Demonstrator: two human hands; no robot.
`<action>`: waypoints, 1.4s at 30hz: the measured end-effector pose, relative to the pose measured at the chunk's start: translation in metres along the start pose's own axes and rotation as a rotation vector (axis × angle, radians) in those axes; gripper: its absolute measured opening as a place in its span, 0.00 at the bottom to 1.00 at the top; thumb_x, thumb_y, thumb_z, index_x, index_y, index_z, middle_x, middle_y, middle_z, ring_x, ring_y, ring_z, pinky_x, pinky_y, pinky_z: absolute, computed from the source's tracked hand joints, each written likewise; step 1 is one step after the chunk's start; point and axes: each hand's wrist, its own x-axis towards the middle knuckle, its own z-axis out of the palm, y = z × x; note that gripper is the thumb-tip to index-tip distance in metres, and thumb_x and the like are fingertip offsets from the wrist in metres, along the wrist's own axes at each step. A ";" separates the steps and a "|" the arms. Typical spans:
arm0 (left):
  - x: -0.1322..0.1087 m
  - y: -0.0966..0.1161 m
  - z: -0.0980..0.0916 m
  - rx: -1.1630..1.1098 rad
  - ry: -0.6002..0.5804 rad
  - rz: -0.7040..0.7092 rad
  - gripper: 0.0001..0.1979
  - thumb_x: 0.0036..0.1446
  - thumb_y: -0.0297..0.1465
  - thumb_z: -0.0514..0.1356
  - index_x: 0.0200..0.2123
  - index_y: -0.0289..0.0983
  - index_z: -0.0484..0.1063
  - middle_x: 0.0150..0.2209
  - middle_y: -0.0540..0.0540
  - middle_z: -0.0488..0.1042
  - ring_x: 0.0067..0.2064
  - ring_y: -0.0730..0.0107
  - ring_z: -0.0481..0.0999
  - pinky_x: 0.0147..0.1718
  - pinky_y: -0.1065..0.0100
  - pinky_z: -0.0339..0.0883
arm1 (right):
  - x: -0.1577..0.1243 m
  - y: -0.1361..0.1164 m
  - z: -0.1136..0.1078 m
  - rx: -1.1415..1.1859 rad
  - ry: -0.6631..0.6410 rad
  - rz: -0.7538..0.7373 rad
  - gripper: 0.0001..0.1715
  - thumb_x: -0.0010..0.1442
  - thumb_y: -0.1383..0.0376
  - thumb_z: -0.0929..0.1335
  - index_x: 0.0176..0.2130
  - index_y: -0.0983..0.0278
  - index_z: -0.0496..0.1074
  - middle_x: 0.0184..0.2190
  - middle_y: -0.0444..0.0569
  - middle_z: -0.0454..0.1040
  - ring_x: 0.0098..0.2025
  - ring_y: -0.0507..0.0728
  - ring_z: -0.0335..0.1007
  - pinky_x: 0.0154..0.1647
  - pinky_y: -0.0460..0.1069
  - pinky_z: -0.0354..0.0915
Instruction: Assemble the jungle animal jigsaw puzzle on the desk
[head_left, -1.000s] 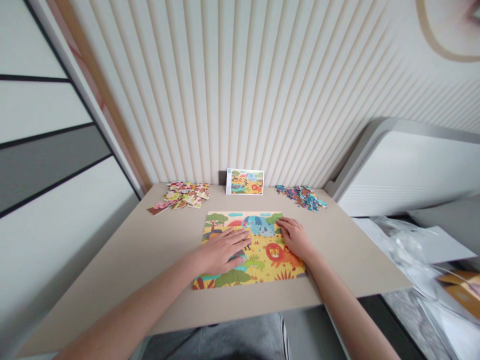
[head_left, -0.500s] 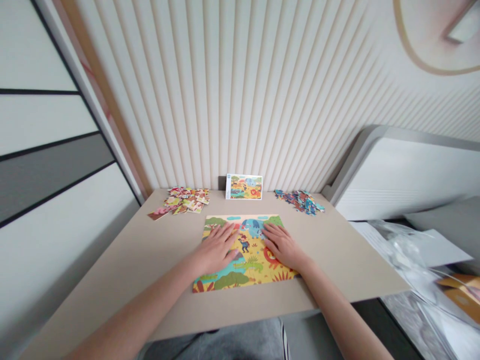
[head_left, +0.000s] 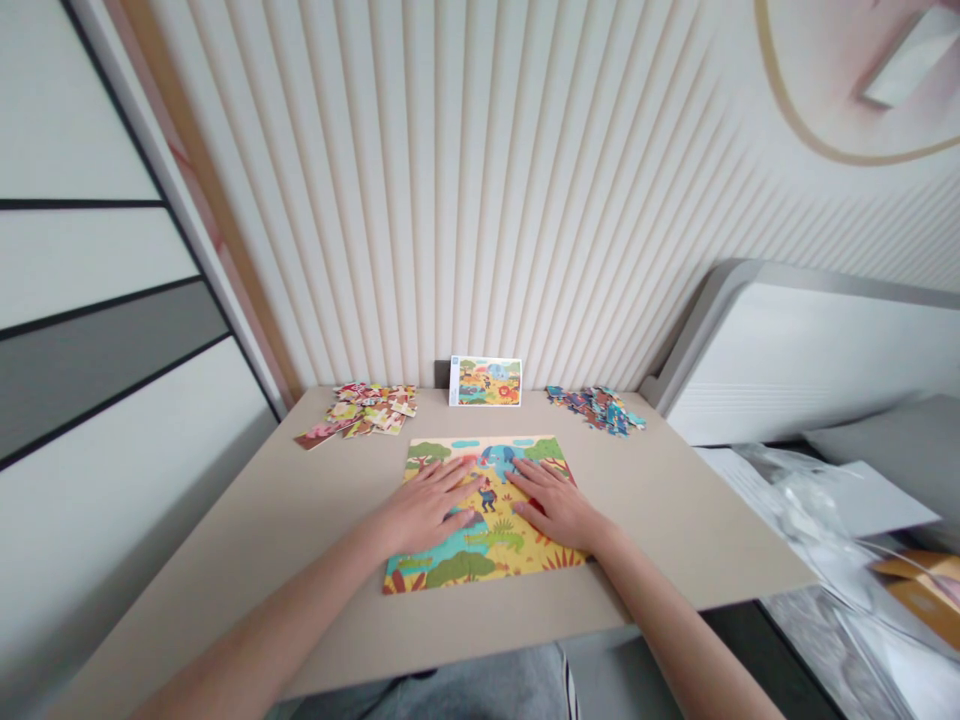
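Observation:
An assembled jigsaw puzzle (head_left: 461, 570) of safari animals lies flat near the front of the table. My left hand (head_left: 426, 508) rests on its left half, palm down with the fingers spread. On the right half lies my right hand (head_left: 556, 505), also flat with fingers apart, covering most of the lion. Between the hands a small explorer figure, part of the blue elephant and a green crocodile show. Neither hand grips anything. Behind the puzzle a picture card (head_left: 486, 382) with the same scene stands upright against the wall.
A heap of loose puzzle pieces (head_left: 371, 410) in pink, green and brown lies at the table's back left. Another heap of blue and dark pieces (head_left: 604, 410) is at the back right. A bed (head_left: 810, 350) with papers and plastic bags adjoins the table (head_left: 675, 520) on the right.
My right hand has slid a little to the left across the puzzle, uncovering its upper right corner and hiding more of the lion. My left hand stays nearly in place. The view has tilted slightly.

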 end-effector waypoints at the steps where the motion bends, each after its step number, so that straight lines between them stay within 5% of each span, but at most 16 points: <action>1: -0.003 -0.009 0.000 0.011 -0.008 -0.033 0.28 0.72 0.48 0.46 0.72 0.52 0.48 0.74 0.49 0.46 0.74 0.58 0.47 0.70 0.51 0.41 | 0.000 0.001 0.001 -0.002 0.008 0.005 0.32 0.73 0.50 0.58 0.71 0.52 0.54 0.73 0.47 0.50 0.73 0.62 0.48 0.73 0.63 0.44; 8: -0.015 -0.054 0.008 0.073 0.001 -0.272 0.29 0.74 0.46 0.40 0.73 0.45 0.48 0.74 0.44 0.46 0.74 0.56 0.46 0.70 0.50 0.43 | 0.003 0.012 0.015 -0.050 0.081 0.144 0.35 0.72 0.47 0.58 0.71 0.55 0.56 0.73 0.52 0.51 0.73 0.65 0.47 0.72 0.64 0.45; 19: -0.016 -0.076 -0.014 0.031 -0.065 -0.113 0.32 0.72 0.49 0.44 0.73 0.43 0.48 0.74 0.42 0.46 0.74 0.55 0.47 0.70 0.52 0.43 | 0.023 0.082 0.002 -0.061 -0.021 0.178 0.36 0.73 0.46 0.53 0.72 0.57 0.53 0.73 0.54 0.49 0.75 0.62 0.42 0.73 0.65 0.42; 25: 0.010 -0.056 0.004 0.047 0.050 -0.167 0.31 0.72 0.45 0.45 0.72 0.38 0.52 0.73 0.37 0.51 0.74 0.50 0.47 0.70 0.46 0.42 | 0.046 0.099 0.007 -0.088 0.059 0.229 0.34 0.74 0.49 0.53 0.71 0.58 0.56 0.73 0.54 0.52 0.74 0.61 0.45 0.72 0.63 0.45; 30: 0.003 -0.018 -0.005 0.048 -0.030 -0.101 0.34 0.71 0.48 0.47 0.73 0.40 0.46 0.75 0.39 0.38 0.75 0.47 0.40 0.70 0.47 0.41 | 0.042 0.090 0.019 -0.130 0.127 0.241 0.32 0.75 0.52 0.53 0.69 0.62 0.60 0.71 0.57 0.55 0.73 0.62 0.47 0.72 0.64 0.48; 34: -0.001 0.002 -0.013 0.044 -0.072 -0.047 0.33 0.71 0.45 0.48 0.73 0.40 0.46 0.75 0.42 0.38 0.75 0.52 0.37 0.71 0.49 0.37 | 0.039 0.082 0.023 -0.133 0.156 0.184 0.32 0.74 0.53 0.54 0.68 0.63 0.62 0.70 0.58 0.57 0.73 0.64 0.50 0.72 0.63 0.51; 42: 0.002 -0.013 -0.015 -0.106 0.025 -0.015 0.23 0.73 0.37 0.47 0.69 0.46 0.60 0.71 0.47 0.57 0.72 0.57 0.54 0.70 0.51 0.50 | 0.035 0.075 0.013 -0.048 0.108 0.131 0.38 0.71 0.45 0.59 0.71 0.62 0.58 0.73 0.57 0.51 0.74 0.67 0.45 0.73 0.64 0.49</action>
